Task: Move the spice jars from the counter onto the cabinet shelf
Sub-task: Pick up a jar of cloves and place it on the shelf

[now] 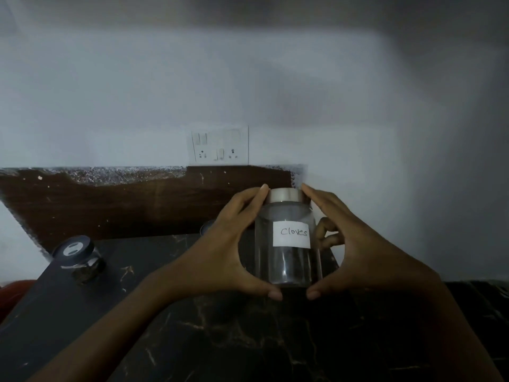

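A clear glass jar (286, 260) with a silver lid and a white label reading "Cloves" stands upright near the back right of the dark marble counter (220, 340). My left hand (237, 244) wraps its left side, fingertips at the lid and thumb under the base. On the jar's right side my right hand (355, 244) mirrors that grip. A smaller glass jar (80, 260) with a dark lid sits at the counter's left edge. Part of another lid (207, 226) peeks out behind my left hand. No cabinet shelf is in view.
A white wall with a switch and socket plate (220, 146) rises behind the counter, above a dark brown backsplash (110, 205). The wall turns a corner close to the right of the jar. Something red (13, 296) shows below the counter's left edge.
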